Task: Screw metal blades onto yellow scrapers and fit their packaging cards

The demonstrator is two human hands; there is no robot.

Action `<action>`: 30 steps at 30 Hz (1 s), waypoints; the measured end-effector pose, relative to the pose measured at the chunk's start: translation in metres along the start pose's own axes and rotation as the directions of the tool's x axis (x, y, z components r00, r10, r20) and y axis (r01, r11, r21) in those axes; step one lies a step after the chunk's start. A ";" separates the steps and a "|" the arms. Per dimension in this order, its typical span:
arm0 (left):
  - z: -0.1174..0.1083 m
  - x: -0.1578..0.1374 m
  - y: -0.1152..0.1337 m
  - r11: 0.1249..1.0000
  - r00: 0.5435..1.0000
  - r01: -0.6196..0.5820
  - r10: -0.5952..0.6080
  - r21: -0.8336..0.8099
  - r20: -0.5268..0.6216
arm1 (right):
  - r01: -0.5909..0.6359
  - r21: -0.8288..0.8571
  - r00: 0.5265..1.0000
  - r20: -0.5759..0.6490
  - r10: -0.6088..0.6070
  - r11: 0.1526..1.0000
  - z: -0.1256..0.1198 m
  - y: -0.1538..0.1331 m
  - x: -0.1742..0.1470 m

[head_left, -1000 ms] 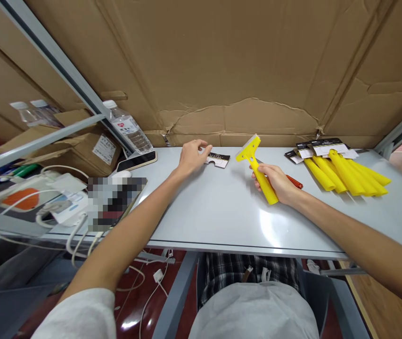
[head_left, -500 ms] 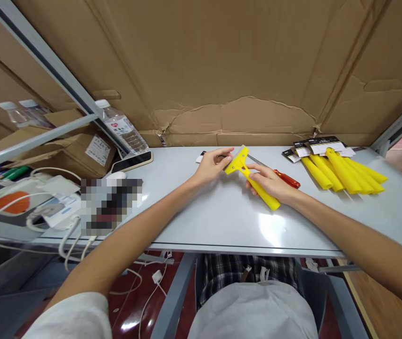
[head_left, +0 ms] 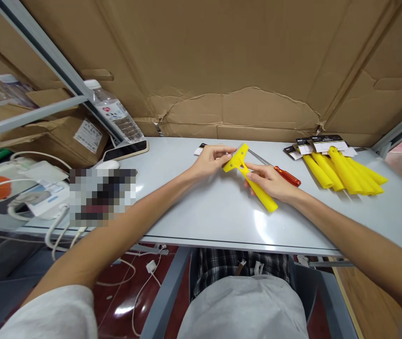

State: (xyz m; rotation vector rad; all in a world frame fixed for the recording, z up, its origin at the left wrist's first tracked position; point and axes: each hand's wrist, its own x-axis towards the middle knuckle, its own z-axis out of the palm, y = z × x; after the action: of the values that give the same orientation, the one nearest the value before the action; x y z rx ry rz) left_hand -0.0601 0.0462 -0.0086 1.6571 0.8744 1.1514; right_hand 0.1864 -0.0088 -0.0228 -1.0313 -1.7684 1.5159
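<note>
A yellow scraper (head_left: pixel 261 194) with a wide head and two small screws is held over the table, its head pointing up and away from me. My right hand (head_left: pixel 269 181) is wrapped around the handle just below the head. At the scraper's upper left, my left hand (head_left: pixel 210 160) pinches the edge of the head, where a pale blade strip (head_left: pixel 237 149) shows. The fingertips partly cover that strip. Behind my right hand lies a screwdriver (head_left: pixel 287 176) with a red handle and a long metal shaft.
Several yellow scrapers (head_left: pixel 344 174) with black-and-white cards lie at the right on the white table (head_left: pixel 201 212). A small black-and-white card (head_left: pixel 200 149) is behind my left hand. At the left are a phone (head_left: pixel 126 150), a water bottle (head_left: pixel 116 115), cables and a cardboard box (head_left: pixel 62 139).
The camera view has shifted slightly. Both hands keep their hold on the scraper, which has barely moved; the left fingers sit a little differently along the head.
</note>
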 end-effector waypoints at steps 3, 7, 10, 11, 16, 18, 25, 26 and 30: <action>-0.002 0.000 0.002 1.000 1.000 -0.022 0.022 0.020 0.008 | 0.014 -0.023 1.000 0.009 -0.014 1.000 -0.001 0.000 -0.001; -0.003 0.001 0.005 0.999 0.999 -0.031 0.030 0.042 0.027 | 0.013 -0.012 1.000 0.019 -0.013 1.000 0.000 -0.004 -0.003; -0.001 0.002 0.007 0.998 0.999 -0.023 0.021 0.054 0.037 | -0.026 0.041 0.999 0.019 0.025 0.999 0.000 -0.007 -0.002; 0.000 0.002 0.007 0.999 0.999 -0.009 0.007 0.049 0.031 | -0.040 0.074 0.999 0.019 0.038 0.996 0.000 -0.007 -0.002; 0.002 0.003 0.006 0.995 0.995 0.086 -0.088 -0.039 -0.043 | -0.067 0.233 0.997 -0.011 0.072 0.970 0.000 -0.008 0.003; 0.002 0.002 0.005 0.985 0.990 0.136 -0.139 -0.102 -0.024 | -0.067 0.270 0.996 -0.039 0.081 0.960 0.000 -0.007 0.005; 0.003 0.002 0.007 0.944 0.980 0.196 -0.182 -0.264 0.077 | -0.026 0.336 0.990 -0.124 0.071 0.942 0.010 -0.004 0.005; -0.001 0.004 0.007 0.946 0.981 0.193 -0.178 -0.259 0.082 | -0.027 0.333 0.987 -0.138 0.077 0.942 0.011 -0.005 0.004; -0.039 0.018 0.000 0.993 0.989 0.112 -0.109 0.031 -0.105 | -0.036 0.340 0.977 -0.187 0.105 0.940 0.014 -0.009 0.004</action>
State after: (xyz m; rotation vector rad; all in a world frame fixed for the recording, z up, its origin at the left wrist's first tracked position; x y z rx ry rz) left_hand -0.0914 0.0736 0.0033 1.5690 1.0455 1.1584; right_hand 0.1711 -0.0134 -0.0168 -1.0408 -1.2902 1.6224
